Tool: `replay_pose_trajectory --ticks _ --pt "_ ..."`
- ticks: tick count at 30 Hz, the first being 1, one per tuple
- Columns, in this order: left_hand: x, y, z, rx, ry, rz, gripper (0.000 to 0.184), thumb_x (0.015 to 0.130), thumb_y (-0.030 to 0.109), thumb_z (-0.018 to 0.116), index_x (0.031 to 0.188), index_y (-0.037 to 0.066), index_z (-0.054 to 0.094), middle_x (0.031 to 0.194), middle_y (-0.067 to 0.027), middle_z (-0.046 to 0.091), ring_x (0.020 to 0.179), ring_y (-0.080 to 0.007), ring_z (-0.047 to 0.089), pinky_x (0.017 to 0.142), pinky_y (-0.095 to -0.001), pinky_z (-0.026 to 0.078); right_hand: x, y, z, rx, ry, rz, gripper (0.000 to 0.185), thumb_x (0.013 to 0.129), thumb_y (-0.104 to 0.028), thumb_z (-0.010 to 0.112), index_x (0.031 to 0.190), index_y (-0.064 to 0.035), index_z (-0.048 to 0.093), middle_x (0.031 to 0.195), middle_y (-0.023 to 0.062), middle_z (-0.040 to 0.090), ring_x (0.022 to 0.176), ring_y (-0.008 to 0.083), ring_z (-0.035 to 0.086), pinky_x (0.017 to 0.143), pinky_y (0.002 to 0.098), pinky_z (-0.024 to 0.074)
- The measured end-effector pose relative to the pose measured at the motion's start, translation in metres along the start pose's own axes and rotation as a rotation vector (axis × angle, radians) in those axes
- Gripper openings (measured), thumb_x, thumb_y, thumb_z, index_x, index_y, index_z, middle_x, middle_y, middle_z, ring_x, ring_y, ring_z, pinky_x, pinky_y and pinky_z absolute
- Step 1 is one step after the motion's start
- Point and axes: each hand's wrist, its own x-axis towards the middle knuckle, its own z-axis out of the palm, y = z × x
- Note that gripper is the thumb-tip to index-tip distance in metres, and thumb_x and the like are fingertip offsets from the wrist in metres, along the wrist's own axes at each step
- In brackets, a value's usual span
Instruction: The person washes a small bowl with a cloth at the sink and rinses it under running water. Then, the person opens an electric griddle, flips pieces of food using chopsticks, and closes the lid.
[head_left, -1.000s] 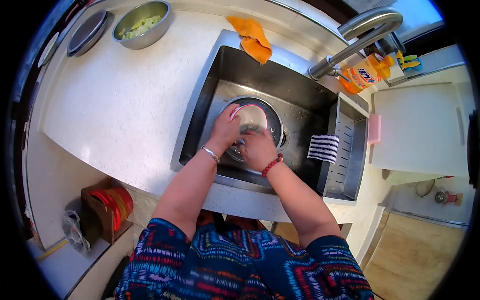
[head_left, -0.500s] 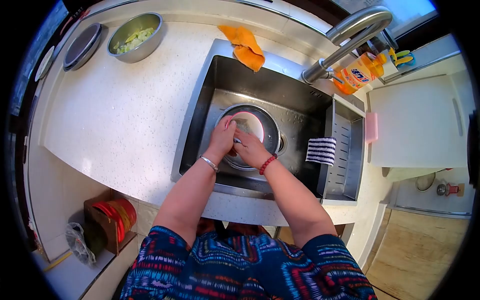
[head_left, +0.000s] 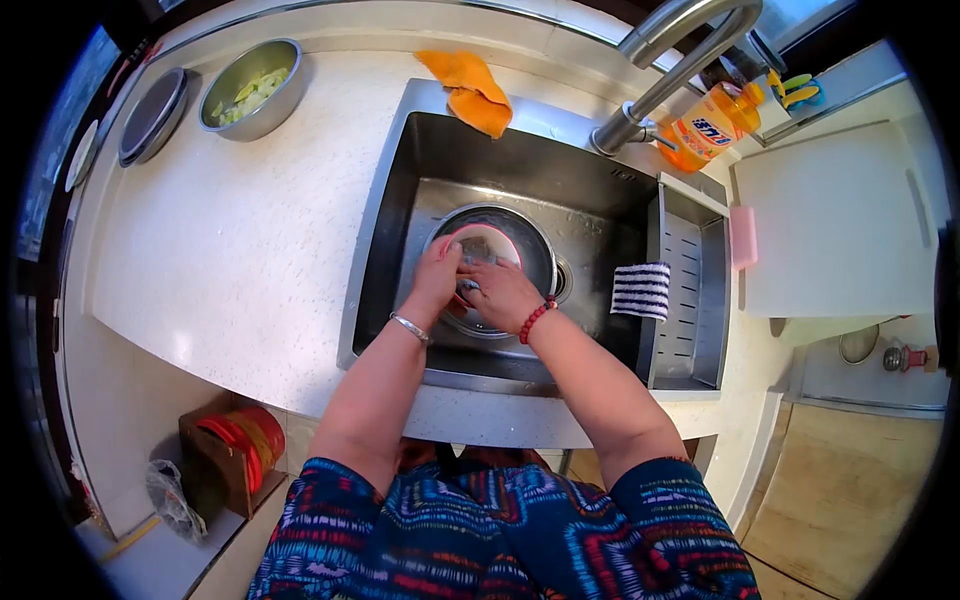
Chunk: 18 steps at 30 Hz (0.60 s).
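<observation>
A white bowl with a pinkish-red rim (head_left: 499, 241) is tilted inside a round metal basin (head_left: 541, 246) in the sink. My left hand (head_left: 437, 276), with a silver bracelet, grips the bowl at its left rim, thumb on the edge. My right hand (head_left: 503, 293), wearing a red bead bracelet, lies across the bowl's lower inside with its fingers stretched toward the left hand. A greyish patch shows in the bowl by the fingertips; I cannot make out what it is. The hands hide the bowl's lower part.
Around the basin is the steel sink (head_left: 600, 240). A striped cloth (head_left: 640, 290) hangs over the side tray (head_left: 687, 300). Behind stand the faucet (head_left: 625, 128) and an orange soap bottle (head_left: 708, 127). An orange cloth (head_left: 472, 95) and a bowl of cut vegetables (head_left: 283, 98) lie leftward.
My right hand has shifted slightly up and left over the bowl, its fingers now flatter across the inside. My left hand keeps its grip. The whole view has moved a little.
</observation>
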Motion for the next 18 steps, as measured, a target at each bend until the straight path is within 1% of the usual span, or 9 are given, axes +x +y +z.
replay_pose_trajectory --ticks 2,4,5,7,8,11,13,16,18 --pt "0.004 -0.005 -0.004 0.059 0.044 0.064 0.028 0.088 0.018 0.044 0.110 0.003 0.053 0.098 -0.0071 0.058 0.088 -0.0135 0.053 0.077 -0.0278 0.043 -0.003 -0.004 -0.001 0.010 -0.211 0.227 0.034 0.079 -0.022 0.047 0.110 -0.0088 0.055 0.110 0.0158 0.054 0.100 0.0321 0.050 0.085 0.0387 0.0380" --pt "0.016 -0.021 -0.011 0.410 0.126 0.361 0.031 0.087 0.025 0.047 0.107 0.003 0.053 0.093 -0.0110 0.061 0.082 -0.0185 0.059 0.067 -0.0310 0.048 -0.008 -0.005 0.002 0.043 -0.160 0.193 0.034 0.078 -0.022 0.048 0.108 -0.0087 0.056 0.110 0.0164 0.053 0.096 0.0333 0.051 0.083 0.0389 0.0397" --pt "0.019 -0.027 -0.011 0.409 0.126 0.358 0.031 0.087 0.025 0.047 0.107 0.003 0.053 0.093 -0.0110 0.061 0.082 -0.0185 0.059 0.067 -0.0310 0.048 -0.010 -0.005 0.005 0.081 -0.111 0.157 0.033 0.077 -0.023 0.049 0.106 -0.0085 0.057 0.109 0.0171 0.053 0.092 0.0345 0.052 0.081 0.0391 0.0414" --pt "0.020 -0.028 -0.010 0.125 0.031 0.067 0.032 0.085 0.025 0.048 0.107 0.003 0.054 0.097 -0.0141 0.060 0.087 -0.0222 0.058 0.076 -0.0321 0.045 0.001 0.005 0.018 0.043 -0.001 0.008 0.034 0.076 -0.023 0.050 0.107 -0.0099 0.057 0.109 0.0143 0.054 0.095 0.0323 0.051 0.083 0.0390 0.0401" --pt "0.019 -0.028 -0.008 0.127 0.030 0.065 0.032 0.085 0.025 0.048 0.107 0.003 0.054 0.097 -0.0141 0.060 0.087 -0.0222 0.058 0.076 -0.0321 0.045 0.005 0.012 0.023 0.000 0.107 -0.144 0.034 0.075 -0.023 0.050 0.107 -0.0113 0.057 0.109 0.0116 0.055 0.097 0.0301 0.051 0.086 0.0390 0.0388" --pt "0.017 -0.027 -0.008 0.008 -0.101 0.025 0.033 0.084 0.025 0.049 0.109 0.004 0.053 0.100 -0.0165 0.059 0.092 -0.0272 0.057 0.079 -0.0340 0.043 0.003 0.012 0.013 -0.295 0.296 -0.180 0.039 0.073 -0.021 0.050 0.110 -0.0117 0.056 0.110 0.0039 0.057 0.104 0.0208 0.048 0.090 0.0373 0.0345" --pt "0.021 -0.033 -0.008 0.306 0.000 0.272 0.034 0.081 0.024 0.051 0.109 0.004 0.053 0.102 -0.0174 0.058 0.096 -0.0298 0.056 0.081 -0.0353 0.043 -0.002 0.015 0.016 -0.367 0.264 -0.108 0.035 0.072 -0.022 0.051 0.105 -0.0134 0.058 0.106 -0.0001 0.058 0.103 0.0167 0.048 0.090 0.0365 0.0336" --pt "0.005 -0.012 -0.002 0.433 0.069 0.243 0.035 0.079 0.023 0.053 0.109 0.005 0.053 0.103 -0.0186 0.058 0.097 -0.0317 0.055 0.082 -0.0357 0.043 -0.008 0.010 0.013 -0.307 0.218 0.133 0.030 0.072 -0.024 0.052 0.098 -0.0143 0.062 0.102 0.0014 0.060 0.104 0.0166 0.047 0.089 0.0364 0.0341" --pt "0.002 -0.011 -0.002 0.439 0.082 0.281 0.035 0.078 0.022 0.053 0.109 0.006 0.053 0.103 -0.0189 0.057 0.098 -0.0323 0.054 0.082 -0.0358 0.042 -0.008 -0.004 0.007 -0.234 0.019 0.297 0.026 0.074 -0.025 0.050 0.092 -0.0128 0.064 0.095 0.0045 0.063 0.100 0.0188 0.050 0.086 0.0365 0.0370"
